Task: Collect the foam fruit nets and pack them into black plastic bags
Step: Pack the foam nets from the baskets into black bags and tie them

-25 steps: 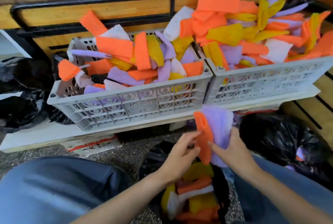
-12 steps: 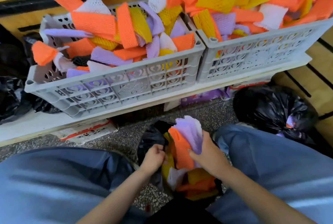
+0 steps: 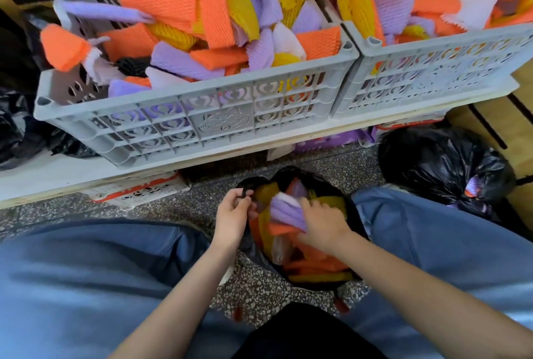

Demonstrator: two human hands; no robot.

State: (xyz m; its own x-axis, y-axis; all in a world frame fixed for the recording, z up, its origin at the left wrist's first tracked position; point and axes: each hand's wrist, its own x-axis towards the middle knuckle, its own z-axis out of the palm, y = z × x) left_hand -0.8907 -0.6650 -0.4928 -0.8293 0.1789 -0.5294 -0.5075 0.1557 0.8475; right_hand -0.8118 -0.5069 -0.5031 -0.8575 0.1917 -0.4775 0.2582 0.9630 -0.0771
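Left hand [image 3: 233, 216] grips black bag [image 3: 331, 185] rim — right hand [image 3: 323, 223] presses purple nets [image 3: 285, 210] inside.

My right hand [image 3: 321, 221] has dropped from in front of the crates, pushing the purple and orange nets [image 3: 287, 213] into the bag [image 3: 353, 208], my left hand [image 3: 233, 214] now gripping its rim

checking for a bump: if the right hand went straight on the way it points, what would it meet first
Probably the packed nets in the black bag, just past the purple and orange nets the right hand grips. Depth is unclear; further along sits the left hand holding the bag's rim.
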